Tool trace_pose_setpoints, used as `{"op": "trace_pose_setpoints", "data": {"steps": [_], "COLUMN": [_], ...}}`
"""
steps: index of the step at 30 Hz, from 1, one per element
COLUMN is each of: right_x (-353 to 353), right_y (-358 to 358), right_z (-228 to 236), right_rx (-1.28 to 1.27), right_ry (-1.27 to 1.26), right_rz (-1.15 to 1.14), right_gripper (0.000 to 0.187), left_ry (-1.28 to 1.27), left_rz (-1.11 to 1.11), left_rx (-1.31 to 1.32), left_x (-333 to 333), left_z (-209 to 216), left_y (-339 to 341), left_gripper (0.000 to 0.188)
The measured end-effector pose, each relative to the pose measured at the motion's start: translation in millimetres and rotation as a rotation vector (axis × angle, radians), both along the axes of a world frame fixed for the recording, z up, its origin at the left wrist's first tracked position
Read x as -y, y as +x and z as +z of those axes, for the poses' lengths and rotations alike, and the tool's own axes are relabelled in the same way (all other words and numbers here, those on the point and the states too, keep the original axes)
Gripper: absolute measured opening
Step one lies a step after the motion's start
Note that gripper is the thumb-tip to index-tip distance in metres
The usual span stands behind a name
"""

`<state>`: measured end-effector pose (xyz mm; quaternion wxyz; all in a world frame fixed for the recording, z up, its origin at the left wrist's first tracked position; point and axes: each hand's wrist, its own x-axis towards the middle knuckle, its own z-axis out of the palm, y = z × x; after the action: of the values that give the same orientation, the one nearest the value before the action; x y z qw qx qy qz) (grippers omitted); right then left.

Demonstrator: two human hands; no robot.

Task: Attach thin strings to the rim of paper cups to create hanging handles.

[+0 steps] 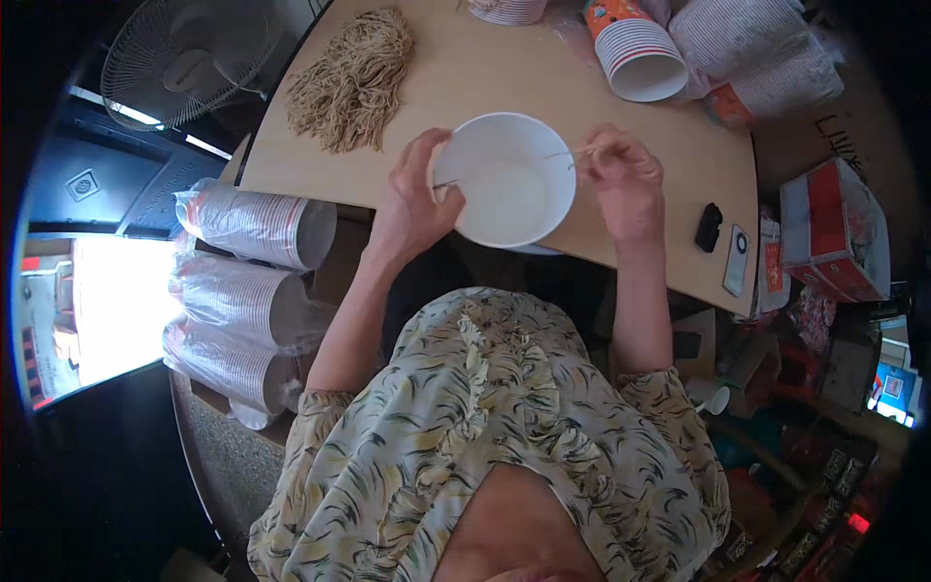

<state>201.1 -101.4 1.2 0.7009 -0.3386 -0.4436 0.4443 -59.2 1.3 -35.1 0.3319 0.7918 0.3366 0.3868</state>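
Ruffled blouse (417,417), smooth round tub (504,184)

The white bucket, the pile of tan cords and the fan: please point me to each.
White bucket (509,199), head view: inner bottom.
Pile of tan cords (354,82), head view: middle.
Fan (188,71), head view: hub.

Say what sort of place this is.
Probably a workshop or stockroom: nested white tubs in clear plastic bags lie stacked at the left, a tangled heap of tan cords sits on the pale wood-look table, and the left hand grips another round white tub.
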Motion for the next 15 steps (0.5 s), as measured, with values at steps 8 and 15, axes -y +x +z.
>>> {"op": "trace_pose_setpoints", "data": {"steps": [8,15], "right_x": [37.1,42.5], "right_y": [-47.4,-15.4], "right_z": [64.1,18.2], "right_rx": [0.803,-0.059], "right_ry": [0.073,-0.262], "right_rz": [0.008,0.085], "right_gripper": [0.029,0.076], "left_ry": [-0.203,-0.373], "left_rz": [-0.054,-0.128], "left_rx": [0.258,0.562], "left_x": [-20.4,2.9], "left_z": [-20.3,-2.1], "left_y": [16.2,6.3], "left_gripper": [0.025,0.025]}}
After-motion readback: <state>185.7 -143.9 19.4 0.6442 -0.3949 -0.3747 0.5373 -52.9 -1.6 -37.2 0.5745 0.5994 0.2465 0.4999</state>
